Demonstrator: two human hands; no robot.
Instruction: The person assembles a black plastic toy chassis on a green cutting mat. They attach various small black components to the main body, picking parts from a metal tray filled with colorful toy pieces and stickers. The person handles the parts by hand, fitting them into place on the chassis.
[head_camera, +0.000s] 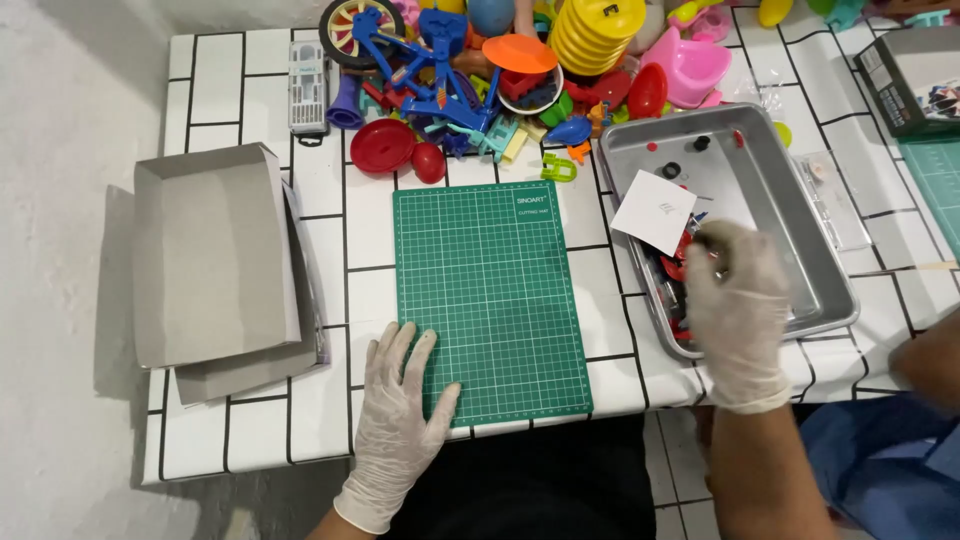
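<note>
I am resting my left hand (400, 420) flat and empty on the green cutting mat (490, 300) at lower centre while my right hand (738, 305) is pinching small, light, rigid red plastic parts (680, 268), best gripped edgewise, in the metal tray (790, 200) at right.

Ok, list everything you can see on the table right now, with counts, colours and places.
cutting mat: one, green, table centre
metal tray: one, silver, right of mat
small parts: several, red and black, in tray's near-left corner
paper slip: one, white, on tray's left rim
cardboard boxes: two, grey, open, at left
toy pile: many, mixed colours, far edge
toy bicycle: one, blue, on pile
left hand: white glove, flat on mat's near-left corner
right hand: white glove, reaching into tray
</note>
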